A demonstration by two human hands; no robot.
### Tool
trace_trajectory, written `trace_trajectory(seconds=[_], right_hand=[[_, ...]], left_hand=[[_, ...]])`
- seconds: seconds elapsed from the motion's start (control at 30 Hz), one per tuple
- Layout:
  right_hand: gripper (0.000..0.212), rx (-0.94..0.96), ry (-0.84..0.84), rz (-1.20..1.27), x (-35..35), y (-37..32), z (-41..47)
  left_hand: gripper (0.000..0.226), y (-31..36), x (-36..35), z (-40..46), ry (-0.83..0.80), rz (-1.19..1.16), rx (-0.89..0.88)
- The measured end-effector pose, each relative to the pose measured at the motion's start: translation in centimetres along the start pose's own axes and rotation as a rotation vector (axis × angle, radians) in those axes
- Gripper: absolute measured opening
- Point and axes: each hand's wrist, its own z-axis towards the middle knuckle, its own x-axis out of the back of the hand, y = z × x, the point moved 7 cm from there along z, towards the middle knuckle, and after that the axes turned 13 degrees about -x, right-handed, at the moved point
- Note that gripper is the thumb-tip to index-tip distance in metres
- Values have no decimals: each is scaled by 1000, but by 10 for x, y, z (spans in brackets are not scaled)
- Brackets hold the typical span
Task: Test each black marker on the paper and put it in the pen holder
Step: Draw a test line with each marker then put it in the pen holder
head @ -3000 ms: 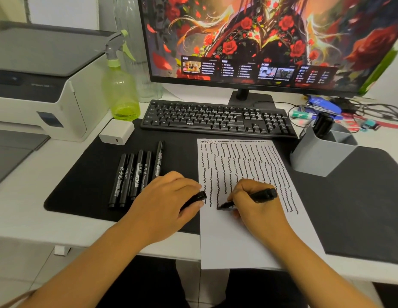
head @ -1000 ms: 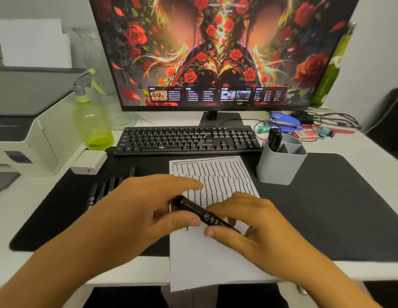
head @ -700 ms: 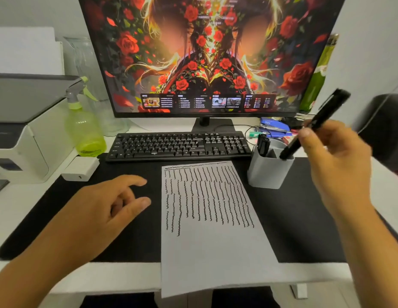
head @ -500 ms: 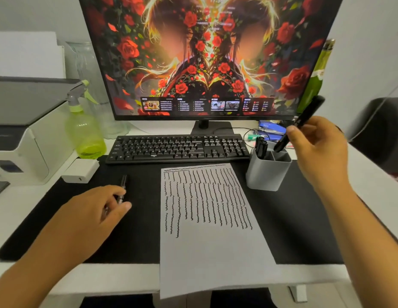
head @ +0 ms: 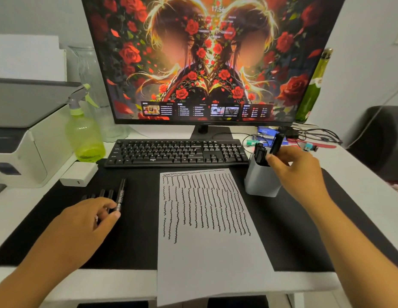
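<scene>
Black desk mat (head: 138, 241) — your right hand (head: 291, 167) pinches a marker (head: 277, 144) just above the pen holder (head: 261, 183). Drop it straight in; left hand (head: 82, 221) fingers loosely touch the next marker (head: 120, 194).

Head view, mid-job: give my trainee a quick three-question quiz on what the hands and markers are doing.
1. True or false: the right hand holds a marker at the pen holder.
2. What do the left hand fingers touch? A) keyboard B) a marker in the row on the mat C) spray bottle
3. Fill in: the paper overhangs the desk's ___ edge.

Key: 1 true; 2 B; 3 front.
</scene>
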Motion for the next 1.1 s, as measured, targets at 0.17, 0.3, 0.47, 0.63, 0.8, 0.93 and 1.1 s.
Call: trace_trajectory(seconds=[0.17, 0.3, 0.47, 0.63, 0.8, 0.93, 1.1], right_hand=[[16, 10, 1, -18, 0, 1, -3], [20, 81, -14, -139, -5, -3, -4], [21, 104, -34, -198, -7, -3, -8], [27, 53, -58, -215, -9, 0, -11], [33, 33, -18, -143, -4, 5, -17], [21, 174, 293, 18, 21, -3, -45], [24, 286, 267, 184, 15, -17, -87]], left_hand=[[30, -12, -8, 5, -11, -5, 4], [33, -18, -12, 4, 19, 10, 5], [39, -17, -11, 6, 68, 104, 26], [46, -6, -12, 4, 12, 195, 72], [41, 7, -11, 2, 7, 272, 62], [42, 14, -14, 4, 1, 343, 85], [36, 27, -22, 8, -2, 442, 100]])
